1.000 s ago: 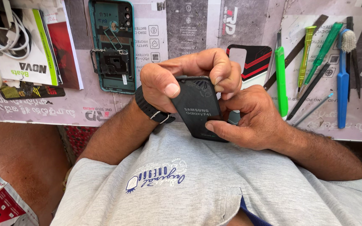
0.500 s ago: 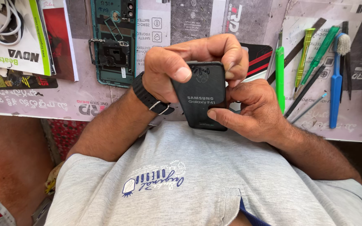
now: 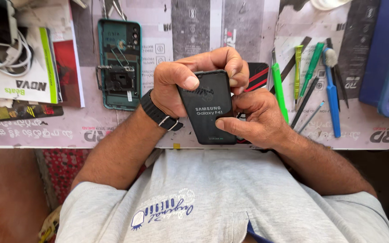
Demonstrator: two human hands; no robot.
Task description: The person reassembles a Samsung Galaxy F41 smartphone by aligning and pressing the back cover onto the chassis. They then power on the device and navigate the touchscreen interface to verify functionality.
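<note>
Across the top of the frame runs our printed work mat [image 3: 194, 27], cluttered with repair gear. At the centre we hold a dark phone [image 3: 209, 108] just above the mat's near edge, back panel facing us. Our left hand [image 3: 181, 83] curls over its top end, thumb pressed flat on the back, fingers [image 3: 230, 63] hooked round the far side, so it is closed firmly on the phone. Our right hand [image 3: 255, 119] cups the right edge, thumb tip pushing on the panel's side, also closed on it; that double grip reads as squeezing the back along its seam. To the upper left lies an opened teal phone [image 3: 119, 63], innards up, set aside within reach. Right of centre the green pry tools [image 3: 278, 90] and a blue brush [image 3: 332, 90] lie side by side, handy.
</note>
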